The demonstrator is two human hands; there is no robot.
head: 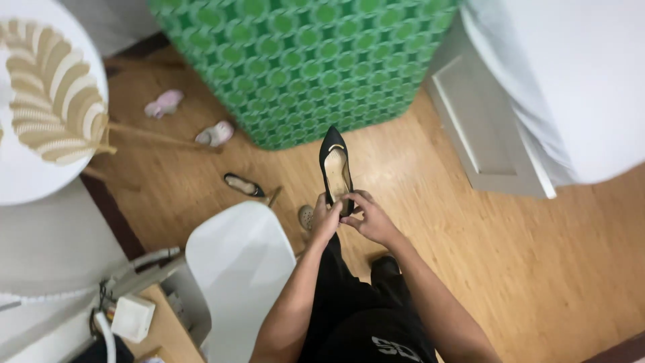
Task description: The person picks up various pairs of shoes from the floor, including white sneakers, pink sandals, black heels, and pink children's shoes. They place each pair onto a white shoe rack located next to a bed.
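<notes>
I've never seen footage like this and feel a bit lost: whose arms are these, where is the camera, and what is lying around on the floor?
There is no machine here. The single picture comes from a camera worn on a person's head, looking down, so the two bare arms belong to that person. Both hands meet at the heel end of a black high-heeled shoe, held up with its pointed toe away from the camera: the left hand grips one side, the right hand the other. Below is a wooden floor. On it lie a second black shoe and two small pink shoes, apart from each other. A large green patterned cloth hangs behind them. A white chair stands at the person's left, with a round white table beyond it.
</notes>
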